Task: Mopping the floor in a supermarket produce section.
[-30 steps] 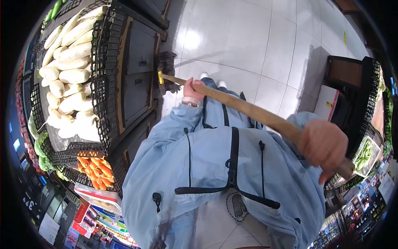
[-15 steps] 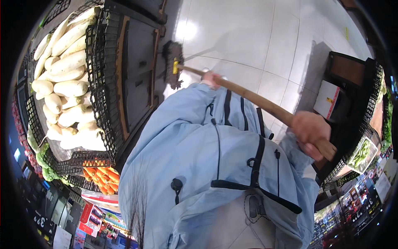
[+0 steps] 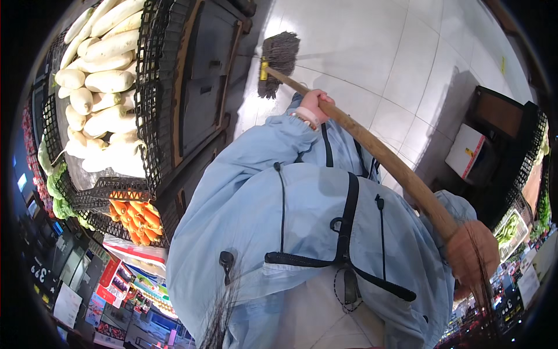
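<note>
A mop [image 3: 395, 168] with a long wooden handle slants across my body. Its grey string head [image 3: 281, 55], joined by a yellow clamp [image 3: 264, 68], lies on the pale tiled floor beside the dark stand on the left. My left hand [image 3: 317, 104] is wrapped round the handle partway down, a bracelet at its wrist. My right hand [image 3: 472, 251] grips the handle's upper end at the right; strands of hair cross in front of it.
On the left, black crates hold white radishes [image 3: 110, 81] and carrots [image 3: 136, 220] above a dark stand [image 3: 203, 87]. A white box [image 3: 465, 151] sits low under the right-hand display, near a basket of green vegetables [image 3: 509, 228]. Glossy tiles [image 3: 349, 41] stretch ahead.
The mop head has moved right, away from the left stand, its strings now trailing to the right. Both hands have shifted right on the view, the right one also lower, still gripping the handle.
</note>
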`<state>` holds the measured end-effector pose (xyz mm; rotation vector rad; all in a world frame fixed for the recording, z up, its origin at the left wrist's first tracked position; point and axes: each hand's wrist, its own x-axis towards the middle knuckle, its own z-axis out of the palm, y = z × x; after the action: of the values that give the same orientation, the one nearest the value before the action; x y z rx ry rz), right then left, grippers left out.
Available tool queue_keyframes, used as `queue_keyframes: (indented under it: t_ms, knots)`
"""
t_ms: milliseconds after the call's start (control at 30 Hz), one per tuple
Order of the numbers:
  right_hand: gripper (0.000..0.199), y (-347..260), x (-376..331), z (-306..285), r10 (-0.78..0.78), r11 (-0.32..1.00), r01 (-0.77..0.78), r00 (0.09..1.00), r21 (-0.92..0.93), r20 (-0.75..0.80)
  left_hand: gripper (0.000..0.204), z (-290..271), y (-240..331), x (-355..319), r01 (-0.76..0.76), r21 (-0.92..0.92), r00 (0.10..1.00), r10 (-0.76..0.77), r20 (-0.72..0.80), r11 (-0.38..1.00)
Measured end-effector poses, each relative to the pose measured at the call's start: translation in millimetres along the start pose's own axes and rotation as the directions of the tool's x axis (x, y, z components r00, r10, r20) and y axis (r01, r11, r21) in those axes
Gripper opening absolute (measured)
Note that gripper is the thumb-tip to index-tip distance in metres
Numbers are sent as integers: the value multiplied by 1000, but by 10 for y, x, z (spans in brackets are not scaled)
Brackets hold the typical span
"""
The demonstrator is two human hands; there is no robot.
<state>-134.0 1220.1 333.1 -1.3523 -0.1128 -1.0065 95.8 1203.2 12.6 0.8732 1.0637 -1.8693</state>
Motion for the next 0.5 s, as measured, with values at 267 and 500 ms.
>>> queue_keyframes:
  t_ms: [267, 500]
  knots:
    - [19, 29, 72, 115, -168, 986, 168, 982, 6, 87, 19, -185, 63, -459, -39, -58, 999, 37, -27, 998]
    - [15, 244, -234, 180, 101, 952, -183, 944, -246, -313, 16, -409, 118, 413, 3, 49, 984, 5, -176, 999]
